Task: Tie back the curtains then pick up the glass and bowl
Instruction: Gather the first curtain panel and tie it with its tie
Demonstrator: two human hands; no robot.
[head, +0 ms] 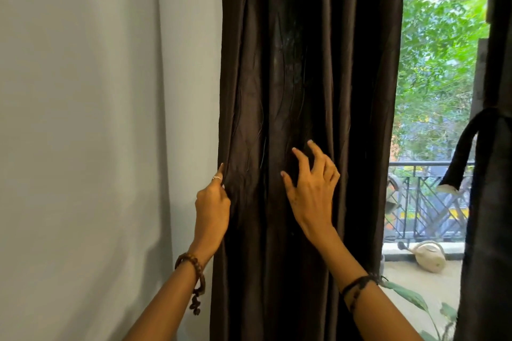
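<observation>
A dark brown curtain [307, 63] hangs gathered in folds in the middle of the view. My left hand [213, 202] is at its left edge, fingers curled into the fabric, index finger pointing up along the edge. My right hand [311, 185] hovers over the curtain's middle with fingers spread and bent, fingertips at the cloth. A second dark curtain [490, 202] at the far right is bound by a dark tie-back [465, 144] whose loose end hangs down. No glass or bowl is in view.
A pale wall [97, 119] fills the left side. Between the curtains an open doorway shows a balcony with a black railing [421, 202], a cream watering can [428, 256] on the floor, plant leaves [410, 297] low down and trees beyond.
</observation>
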